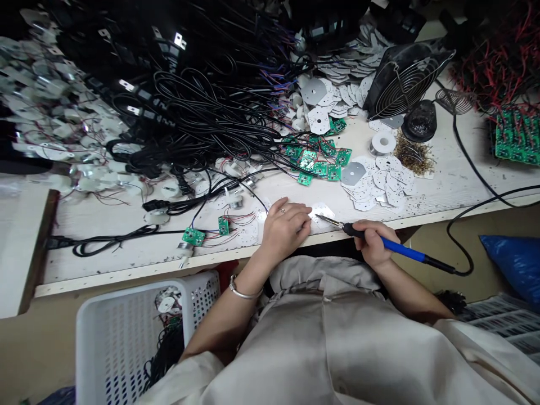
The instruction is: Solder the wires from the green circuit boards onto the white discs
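My right hand (375,241) grips a soldering iron (403,250) with a blue handle. The iron's metal tip points left, at a white circuit board (325,211) lying near the front edge of the bench. Whether the tip touches the board I cannot tell. Beside that board's left side rests my left hand (287,225), its fingers curled and close together; what they hold, if anything, is hidden. Left of this hand lie another white board (248,232) with thin red wires and two small green circuit boards (193,236).
Behind my hands sit a heap of black cables (202,124), green boards (319,167) and stacked white plates (375,183). Further right are a solder spool (383,143), a black fan (405,81) and red-wired boards (517,135). A white basket (126,337) stands below, left.
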A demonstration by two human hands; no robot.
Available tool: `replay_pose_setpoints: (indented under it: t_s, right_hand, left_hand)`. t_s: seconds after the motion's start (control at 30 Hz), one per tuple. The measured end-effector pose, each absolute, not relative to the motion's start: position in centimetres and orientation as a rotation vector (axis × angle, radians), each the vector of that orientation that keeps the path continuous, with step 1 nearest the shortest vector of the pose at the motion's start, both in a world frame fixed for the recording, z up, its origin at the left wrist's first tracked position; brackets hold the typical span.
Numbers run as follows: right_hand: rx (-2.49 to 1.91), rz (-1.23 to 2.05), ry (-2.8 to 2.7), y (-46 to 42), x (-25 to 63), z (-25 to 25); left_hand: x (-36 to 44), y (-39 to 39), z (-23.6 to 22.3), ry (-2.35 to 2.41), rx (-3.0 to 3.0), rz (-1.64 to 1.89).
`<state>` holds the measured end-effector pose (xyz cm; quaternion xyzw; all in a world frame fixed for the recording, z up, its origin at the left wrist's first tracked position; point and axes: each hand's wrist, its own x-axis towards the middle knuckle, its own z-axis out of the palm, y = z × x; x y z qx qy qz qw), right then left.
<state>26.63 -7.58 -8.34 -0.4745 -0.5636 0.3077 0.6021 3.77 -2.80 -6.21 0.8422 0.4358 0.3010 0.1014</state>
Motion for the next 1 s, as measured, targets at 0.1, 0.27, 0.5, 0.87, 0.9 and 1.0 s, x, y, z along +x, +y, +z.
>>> replay_pose_setpoints:
  t_s: [0.1,0.27,0.5,0.87,0.9,1.0]
  right_hand:
    - [-1.15,0.704,-1.257,-7.72,26.52,-8.77]
    - [-1.156,0.653,-1.389,-7.73,26.31,-8.21]
    - [-1.159,0.649,-1.329,-7.7,26.81,-8.76]
    - [-1.217,0.67,-1.49,-7.57,27.0,-8.65]
    - [-1.22,0.665,-1.495,-7.56,27.03,-8.69]
    - [-1.211,0.66,-1.493,-7.53,27.11,-8.69]
  left_hand:
    - [4.04,-2.87,-6.13,1.311,2.516,0.881]
    - [4.29,-2.96,-6.08,1.315,2.595,0.879]
    - [4.12,-2.99,-6.14,1.316,2.512,0.824]
    - [4.17,-2.92,-6.04,1.325,2.51,0.812]
    - [4.17,-2.91,-6.02,1.321,2.527,0.821]
    - [4.13,-2.9,-5.96,1.318,2.531,0.805]
